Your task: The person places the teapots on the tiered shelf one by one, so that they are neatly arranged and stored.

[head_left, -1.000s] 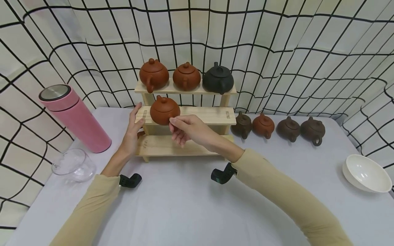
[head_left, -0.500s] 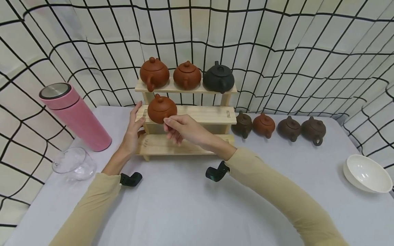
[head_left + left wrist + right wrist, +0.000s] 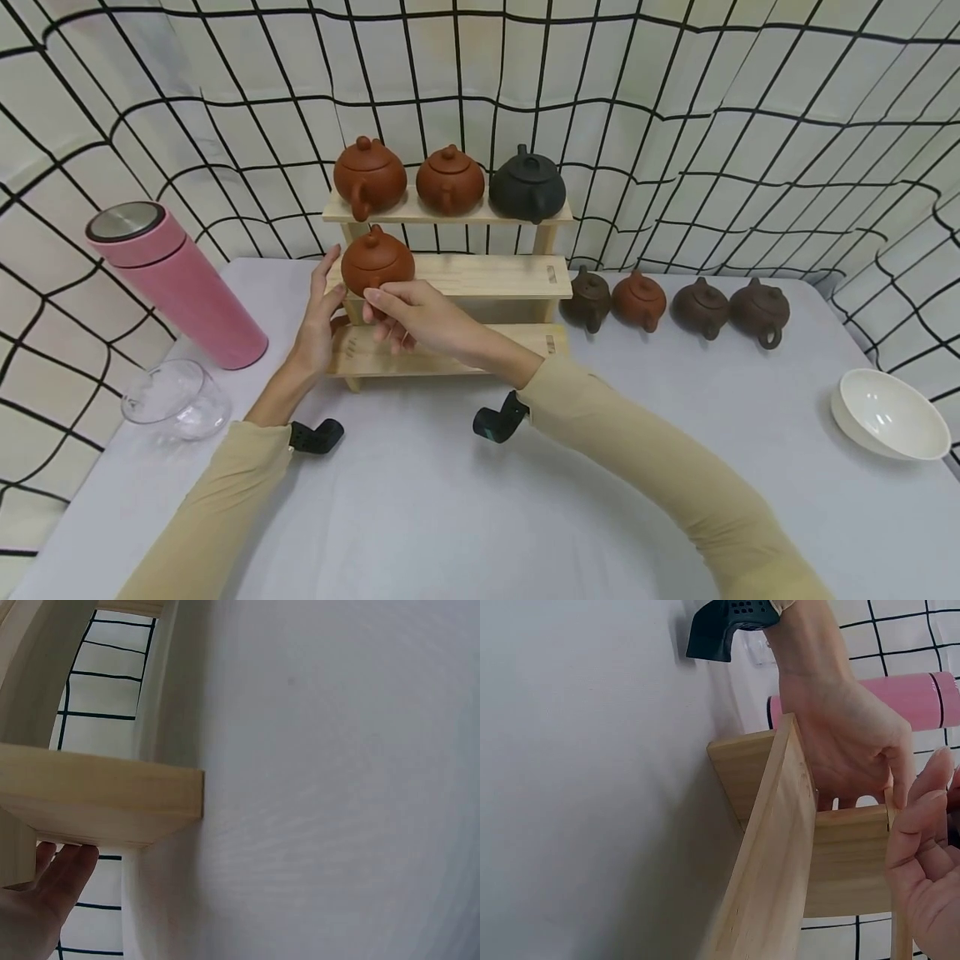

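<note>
A reddish-brown clay teapot (image 3: pixel 377 260) is at the left end of the middle shelf of a three-tier wooden stand (image 3: pixel 487 277). My right hand (image 3: pixel 431 321) pinches it low at its front, where the handle is hidden by the fingers. Whether its base touches the shelf cannot be told. My left hand (image 3: pixel 311 337) grips the stand's left end, thumb near the middle shelf; in the left wrist view its fingers (image 3: pixel 67 877) reach behind the wood. On the top shelf stand two reddish teapots (image 3: pixel 370 179) (image 3: pixel 450 182) and a black teapot (image 3: pixel 528 185).
Right of the stand, several small teapots (image 3: pixel 639 300) line the table, mostly dark brown. A white bowl (image 3: pixel 890 415) lies at far right. A pink flask (image 3: pixel 187 287) and a clear glass cup (image 3: pixel 176 400) are on the left. Black wire grid (image 3: pixel 622 108) surrounds the table.
My right hand has carried the reddish teapot leftward along the middle shelf to its left end. My left hand has stayed on the stand.
</note>
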Demonstrator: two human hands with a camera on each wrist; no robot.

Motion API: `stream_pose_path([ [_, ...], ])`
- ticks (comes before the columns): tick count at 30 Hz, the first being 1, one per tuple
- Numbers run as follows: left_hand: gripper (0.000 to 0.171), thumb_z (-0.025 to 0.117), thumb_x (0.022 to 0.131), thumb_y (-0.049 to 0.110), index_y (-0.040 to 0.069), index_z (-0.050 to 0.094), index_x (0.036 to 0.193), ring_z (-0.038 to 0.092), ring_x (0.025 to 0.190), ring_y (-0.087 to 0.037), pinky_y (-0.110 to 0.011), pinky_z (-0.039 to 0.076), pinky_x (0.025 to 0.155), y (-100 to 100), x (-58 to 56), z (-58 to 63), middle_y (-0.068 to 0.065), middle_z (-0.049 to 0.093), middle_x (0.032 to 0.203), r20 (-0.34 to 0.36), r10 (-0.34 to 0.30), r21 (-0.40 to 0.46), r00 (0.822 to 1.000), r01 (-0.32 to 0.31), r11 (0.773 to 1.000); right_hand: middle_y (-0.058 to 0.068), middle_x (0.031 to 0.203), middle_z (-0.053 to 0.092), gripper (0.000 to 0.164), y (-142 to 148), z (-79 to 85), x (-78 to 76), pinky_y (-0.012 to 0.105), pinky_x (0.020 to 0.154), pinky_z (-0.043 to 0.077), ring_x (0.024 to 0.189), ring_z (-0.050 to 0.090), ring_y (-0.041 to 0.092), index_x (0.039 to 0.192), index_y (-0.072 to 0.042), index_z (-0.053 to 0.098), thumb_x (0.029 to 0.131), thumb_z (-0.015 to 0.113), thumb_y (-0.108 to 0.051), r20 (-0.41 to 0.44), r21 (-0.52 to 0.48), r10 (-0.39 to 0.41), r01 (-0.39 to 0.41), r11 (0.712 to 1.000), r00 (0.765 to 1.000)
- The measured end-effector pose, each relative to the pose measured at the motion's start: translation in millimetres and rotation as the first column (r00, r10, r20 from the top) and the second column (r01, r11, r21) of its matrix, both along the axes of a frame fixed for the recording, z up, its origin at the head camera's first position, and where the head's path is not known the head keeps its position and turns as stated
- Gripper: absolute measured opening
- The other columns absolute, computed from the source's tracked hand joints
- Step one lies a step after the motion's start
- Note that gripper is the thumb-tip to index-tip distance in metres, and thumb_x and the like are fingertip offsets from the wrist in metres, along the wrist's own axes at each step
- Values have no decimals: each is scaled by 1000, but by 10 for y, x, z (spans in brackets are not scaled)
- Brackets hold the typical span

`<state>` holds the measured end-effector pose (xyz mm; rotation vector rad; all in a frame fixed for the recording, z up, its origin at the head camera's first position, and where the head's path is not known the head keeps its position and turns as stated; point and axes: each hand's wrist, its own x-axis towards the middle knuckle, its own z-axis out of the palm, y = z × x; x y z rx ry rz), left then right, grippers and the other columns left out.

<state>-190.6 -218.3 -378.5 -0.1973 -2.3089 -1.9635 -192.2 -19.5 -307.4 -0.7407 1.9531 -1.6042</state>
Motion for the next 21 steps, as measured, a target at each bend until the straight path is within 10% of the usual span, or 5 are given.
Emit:
stream_pose_path([
  [11, 67, 25, 107, 38, 28, 4, 169, 22, 149, -38, -64, 18, 117, 12, -4, 16, -1, 3, 174, 15, -2, -5, 1000, 3, 1000, 8, 92, 69, 29, 145, -3, 48, 25, 64, 49, 65, 63, 15, 126, 1, 60, 114, 44, -20, 45, -36, -67, 69, 997, 997],
  [21, 64, 21, 108, 34, 32, 2, 169, 26, 147, -30, -50, 27, 111, 4, -1, 33, 1, 4, 174, 57, 6, -15, 998, -5, 1000, 10, 96, 68, 27, 933, -18, 87, 31, 70, 50, 74, 64, 20, 132, 3, 56, 110, 49, -11, 25, -66, -123, 125, 990, 992],
])
